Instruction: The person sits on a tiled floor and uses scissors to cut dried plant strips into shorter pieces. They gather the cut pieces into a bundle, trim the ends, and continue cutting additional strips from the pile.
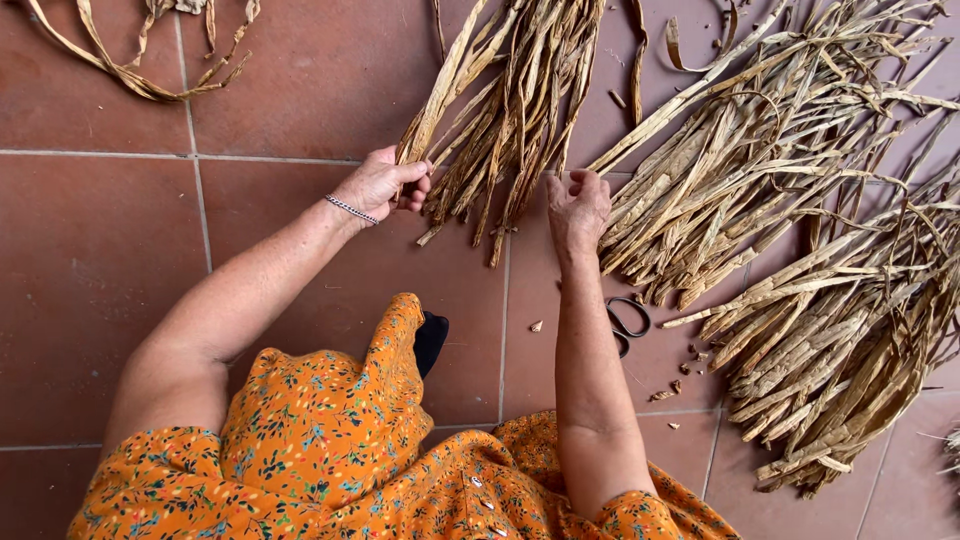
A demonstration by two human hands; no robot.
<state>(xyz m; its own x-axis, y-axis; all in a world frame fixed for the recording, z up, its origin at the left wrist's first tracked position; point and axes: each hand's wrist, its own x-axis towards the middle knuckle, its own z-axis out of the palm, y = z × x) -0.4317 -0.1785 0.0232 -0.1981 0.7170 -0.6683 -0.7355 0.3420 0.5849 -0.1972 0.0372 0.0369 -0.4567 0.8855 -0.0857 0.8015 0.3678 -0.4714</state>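
Dried leaf strips point(505, 110) lie in a loose bundle on the tiled floor point(100, 260), fanning down from the top edge of the view to a point between the two hands. The left hand point(385, 185) is closed around the lower end of the leftmost strips, pinching them between thumb and fingers, and a thin bracelet point(350, 209) sits on its wrist. The right hand point(577, 208) rests just at the right edge of the same bundle, fingers curled downward; whether it grips a strip or only touches, I cannot tell. Further right, a bigger heap of strips point(800, 220) spreads and is cut off by the frame. Black scissors point(628, 320) lie partly hidden behind the right forearm. Both arms reach forward from an orange flowered dress point(330, 450), the left one bent outward.
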